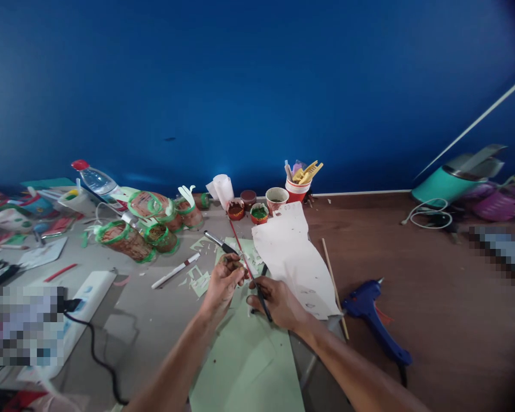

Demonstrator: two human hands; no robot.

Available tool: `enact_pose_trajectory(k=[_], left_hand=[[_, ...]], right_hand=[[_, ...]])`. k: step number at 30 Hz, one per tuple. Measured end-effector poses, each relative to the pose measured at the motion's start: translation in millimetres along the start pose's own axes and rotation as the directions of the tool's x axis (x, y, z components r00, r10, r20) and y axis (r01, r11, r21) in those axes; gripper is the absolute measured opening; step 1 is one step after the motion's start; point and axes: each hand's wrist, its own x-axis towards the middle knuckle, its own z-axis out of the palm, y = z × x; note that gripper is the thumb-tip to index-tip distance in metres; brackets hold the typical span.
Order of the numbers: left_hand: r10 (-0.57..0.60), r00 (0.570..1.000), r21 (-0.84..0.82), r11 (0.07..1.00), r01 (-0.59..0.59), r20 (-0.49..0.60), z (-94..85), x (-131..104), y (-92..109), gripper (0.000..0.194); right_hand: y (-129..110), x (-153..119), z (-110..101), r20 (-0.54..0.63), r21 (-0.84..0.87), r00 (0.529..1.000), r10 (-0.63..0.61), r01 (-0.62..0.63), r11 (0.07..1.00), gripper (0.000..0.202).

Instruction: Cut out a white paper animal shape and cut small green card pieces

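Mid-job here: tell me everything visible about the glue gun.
The glue gun is blue, apparently plastic, and lies on its side on the brown table, right of the stick. Its pale tapered nozzle points away to the right. The handle slants toward the lower right, a dark cord leaving its end. A thin orange-red piece shows beside the handle, perhaps a trigger or stand. The rear lies close to the stick; whether they touch is unclear. The left hand and right hand are both off it.

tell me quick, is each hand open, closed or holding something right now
Left hand: fingers curled; whether it grips anything cannot be told.
Right hand: closed, holding a slim black tool.
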Motion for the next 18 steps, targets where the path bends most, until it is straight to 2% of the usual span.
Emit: enact_pose_trajectory(k=[5, 18], left_hand=[[0.007, 1.0, 0.024, 1.0, -0.007, -0.012, 4.2, -0.7, 1.6, 0.032], [0.004, 1.0, 0.036, 0.999, -0.003, -0.026, 5.6, -0.9, 0.7, 0.034]], right_hand=[[-3.7, 0.0, -0.7, 0.016, 0.003, 1.0, -0.005, 0.005, 1.0, 0.021], [4.9, 2.4, -0.4, 0.019, -0.002, 1.0, -0.019, 0.019, 1.0, 0.02]])
